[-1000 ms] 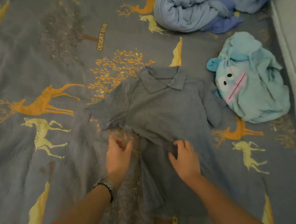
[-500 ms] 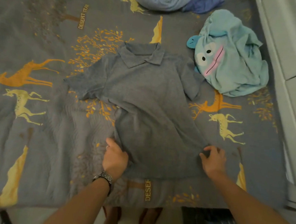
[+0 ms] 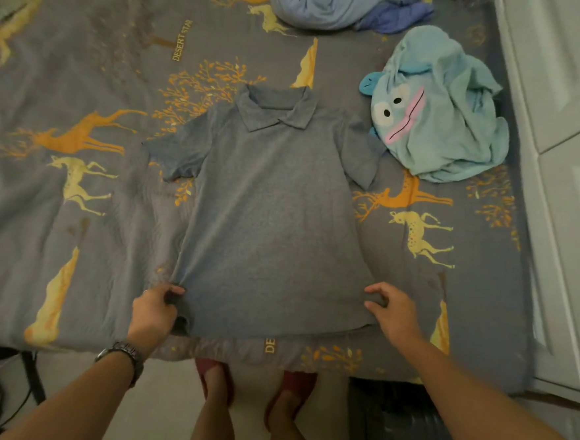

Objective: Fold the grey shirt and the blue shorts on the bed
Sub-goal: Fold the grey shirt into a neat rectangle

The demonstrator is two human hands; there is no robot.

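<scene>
The grey polo shirt [image 3: 275, 212] lies flat on the bed [image 3: 72, 273], collar at the far end, both short sleeves spread out. My left hand [image 3: 154, 308] pinches the shirt's near left hem corner. My right hand [image 3: 392, 311] grips the near right hem corner. The hem sits close to the bed's front edge. A darker blue cloth [image 3: 395, 17] peeks out by the bundle at the far end; I cannot tell whether it is the blue shorts.
A light blue garment with a cartoon face [image 3: 436, 113] lies right of the shirt. A rolled pale blue blanket [image 3: 317, 2] sits at the far end. White cupboard doors [image 3: 569, 136] border the right side. A dark suitcase [image 3: 401, 427] stands on the floor.
The lower half of the shirt has been pulled toward me and spread flat. Both hands moved apart to the hem corners and nearer the bed's front edge.
</scene>
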